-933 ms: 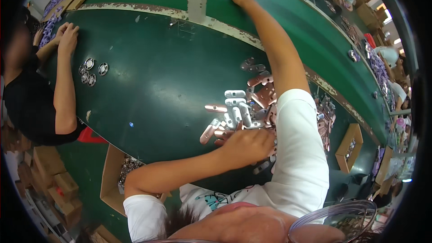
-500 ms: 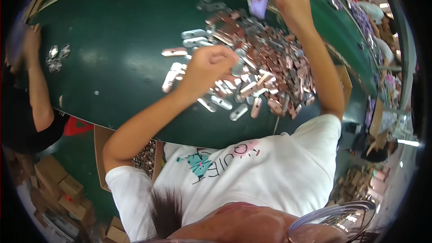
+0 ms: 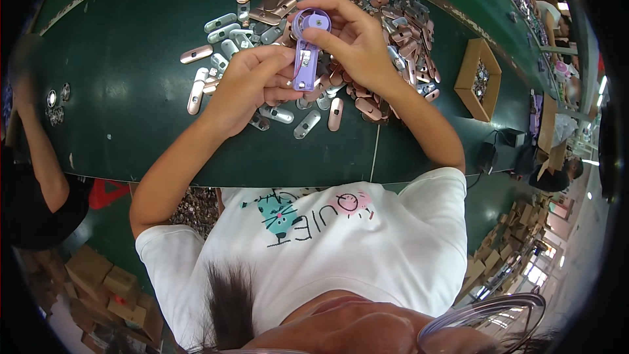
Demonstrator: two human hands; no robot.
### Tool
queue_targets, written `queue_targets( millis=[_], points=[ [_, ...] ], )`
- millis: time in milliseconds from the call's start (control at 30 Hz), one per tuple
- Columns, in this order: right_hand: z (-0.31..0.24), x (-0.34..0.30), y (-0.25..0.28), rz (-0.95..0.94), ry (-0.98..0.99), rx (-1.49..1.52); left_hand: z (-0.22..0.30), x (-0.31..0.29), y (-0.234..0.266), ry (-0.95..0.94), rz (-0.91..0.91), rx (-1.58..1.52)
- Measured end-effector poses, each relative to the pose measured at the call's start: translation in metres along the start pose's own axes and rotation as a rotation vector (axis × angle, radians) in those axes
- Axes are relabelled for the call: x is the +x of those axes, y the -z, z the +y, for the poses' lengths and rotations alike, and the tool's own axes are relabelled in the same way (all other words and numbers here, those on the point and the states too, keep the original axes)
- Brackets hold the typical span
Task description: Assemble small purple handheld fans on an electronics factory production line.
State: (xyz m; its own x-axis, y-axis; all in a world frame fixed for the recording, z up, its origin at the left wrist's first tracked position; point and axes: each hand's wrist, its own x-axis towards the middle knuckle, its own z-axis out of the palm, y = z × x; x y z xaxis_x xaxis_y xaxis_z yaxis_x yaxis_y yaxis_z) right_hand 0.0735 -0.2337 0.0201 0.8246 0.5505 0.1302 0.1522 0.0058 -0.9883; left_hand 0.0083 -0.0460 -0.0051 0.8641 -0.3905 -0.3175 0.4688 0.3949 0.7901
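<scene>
A purple plastic housing (image 3: 306, 65), with a round ring-shaped head and a long rectangular handle, is held over the pile with its open inner side showing. My right hand (image 3: 357, 42) is closed round the head, thumb on its rim. At the handle, my left hand (image 3: 252, 82) pinches its left edge; whether a small part is also between those fingertips is hidden. Inside the handle sit a small whitish part and a thin red wire. Beneath both hands spreads a heap of oblong metallic cover plates (image 3: 335, 114), pinkish and silver, each with a small hole.
Small shiny round parts (image 3: 57, 103) lie at the left of the green table (image 3: 151, 46), near another person's arm (image 3: 42, 137). A cardboard box (image 3: 466, 85) of small parts stands on the right. Another box of parts is partly covered below my left forearm.
My right hand has brought the purple housing down from the far edge to the middle. My left hand has moved left from over the plates and now touches the handle. The view has shifted.
</scene>
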Motion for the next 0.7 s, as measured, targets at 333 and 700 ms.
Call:
queue_targets(
  millis=[333, 700],
  points=[
    [0.011, -0.004, 0.0, 0.025, 0.051, -0.006, -0.001, 0.001, -0.006, -0.021, 0.031, 0.005],
    [0.012, -0.011, -0.005, 0.037, 0.058, 0.021, 0.0, -0.003, -0.007, 0.0, -0.016, 0.049]
  ],
)
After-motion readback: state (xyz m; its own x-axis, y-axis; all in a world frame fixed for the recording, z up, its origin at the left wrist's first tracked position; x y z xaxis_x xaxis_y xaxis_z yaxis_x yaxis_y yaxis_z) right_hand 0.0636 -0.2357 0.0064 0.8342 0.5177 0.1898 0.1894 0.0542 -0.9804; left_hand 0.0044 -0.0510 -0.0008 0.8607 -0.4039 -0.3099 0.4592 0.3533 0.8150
